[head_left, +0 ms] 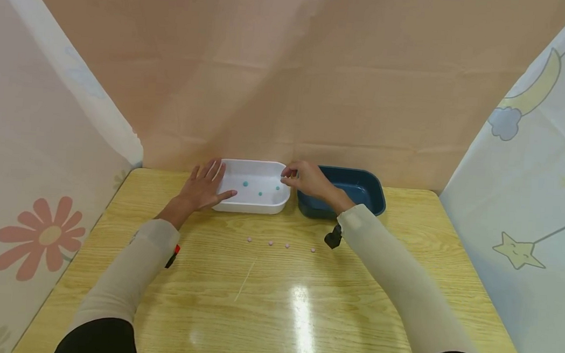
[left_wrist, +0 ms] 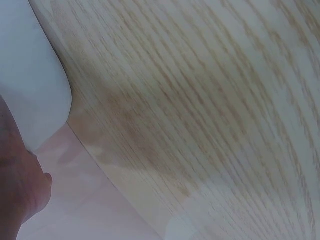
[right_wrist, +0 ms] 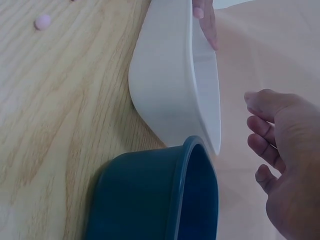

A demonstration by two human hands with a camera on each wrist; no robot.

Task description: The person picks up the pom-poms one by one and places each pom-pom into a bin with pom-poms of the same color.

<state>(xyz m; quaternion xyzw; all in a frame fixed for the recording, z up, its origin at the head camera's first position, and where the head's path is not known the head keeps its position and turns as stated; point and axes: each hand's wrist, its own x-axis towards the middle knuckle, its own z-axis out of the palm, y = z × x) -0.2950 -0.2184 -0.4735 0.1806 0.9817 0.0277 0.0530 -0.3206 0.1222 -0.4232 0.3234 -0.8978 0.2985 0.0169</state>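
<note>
White tub [head_left: 248, 208]: sits near the back of the desk [head_left: 206, 312]. Three little green balls [head_left: 245, 184] lie spread out on its bottom.
Blue tub [head_left: 314, 212]: stands just to the right of the white one. They may be side by side so both are easy to reach.
Pink balls [head_left: 271, 243]: four lie on the desk in front of the tubs, in a loose row. The gaps may make it easy to pick up just one.
Left hand [head_left: 203, 189]: rests on the left end of the white tub. Its fingers are wide apart and straight, touching the tub but not wrapped around anything. That looks like a way to stop the tub from sliding.
Right hand [head_left: 311, 179]: hangs up over the right end of the white tub. Its fingers are bent in, with the thumb and first finger close together. I cannot tell if a tiny ball is between the tips.
</note>
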